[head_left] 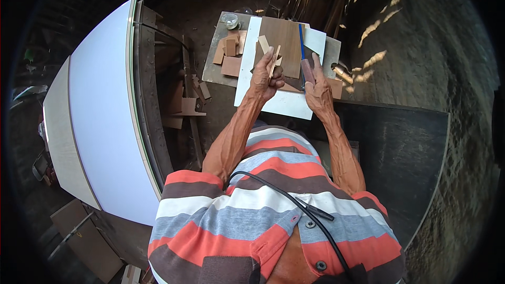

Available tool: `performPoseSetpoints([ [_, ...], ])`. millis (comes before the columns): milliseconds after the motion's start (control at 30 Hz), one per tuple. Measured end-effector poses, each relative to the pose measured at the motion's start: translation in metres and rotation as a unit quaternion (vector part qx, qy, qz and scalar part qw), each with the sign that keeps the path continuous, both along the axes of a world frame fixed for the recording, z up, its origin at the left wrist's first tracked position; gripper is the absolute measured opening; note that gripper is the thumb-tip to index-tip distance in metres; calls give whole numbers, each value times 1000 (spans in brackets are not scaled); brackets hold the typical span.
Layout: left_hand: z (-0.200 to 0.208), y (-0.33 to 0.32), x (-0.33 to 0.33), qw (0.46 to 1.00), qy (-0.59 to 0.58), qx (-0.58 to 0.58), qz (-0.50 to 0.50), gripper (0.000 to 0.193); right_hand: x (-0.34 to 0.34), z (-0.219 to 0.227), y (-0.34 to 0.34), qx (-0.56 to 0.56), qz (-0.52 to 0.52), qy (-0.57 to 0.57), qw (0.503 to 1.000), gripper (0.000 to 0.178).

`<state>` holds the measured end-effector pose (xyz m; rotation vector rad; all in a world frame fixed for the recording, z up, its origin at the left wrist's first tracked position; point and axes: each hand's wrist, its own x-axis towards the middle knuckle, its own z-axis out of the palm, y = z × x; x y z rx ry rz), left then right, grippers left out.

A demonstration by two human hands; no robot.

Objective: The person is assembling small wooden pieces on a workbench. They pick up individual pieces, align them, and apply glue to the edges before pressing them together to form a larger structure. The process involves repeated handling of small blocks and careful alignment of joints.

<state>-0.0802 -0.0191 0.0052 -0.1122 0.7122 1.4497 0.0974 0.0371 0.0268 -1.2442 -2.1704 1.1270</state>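
Note:
My left hand (267,80) is closed around thin, light wooden strips (273,64), held upright over the board. A pale wooden piece (263,43) shows just beyond its fingertips; I cannot tell whether it is held too. My right hand (319,92) grips a brown block-shaped piece (308,71), with the index finger stretched along its side. A narrow blue strip (301,41) lies just beyond that block; whether they are joined is unclear. Under both hands are a brown wood panel (284,31) and a white board (247,71).
Small wood blocks (230,47) and a glass jar (230,20) sit on the worktable (212,73), at the left. Large white sheets (105,100) stand farther left, near wood offcuts (189,106). A dark panel (400,147) lies at the right. A black cable (273,185) crosses my striped shirt.

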Motion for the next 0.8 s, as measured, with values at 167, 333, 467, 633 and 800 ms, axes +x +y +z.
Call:
performPoseSetpoints([
  [167, 2, 8, 9, 999, 33, -11, 42, 30, -13, 12, -26, 73, -14, 69, 995, 63],
  [333, -17, 13, 9, 994, -56, 25, 94, 28, -27, 34, -42, 7, 35, 132, 991, 57],
  [467, -28, 24, 18, 986, 67, -18, 150, 28, -34, 33, -59, -60, -4, 141, 988, 60],
  [633, -35, 25, 11, 874, 437, -48, 206, 39, -38, 54, -41, -214, -23, 277, 937, 69],
  [800, -28, 19, 2, 972, 155, -47, 169, 24, -27, 38, -30, -24, -29, 66, 997, 66],
])
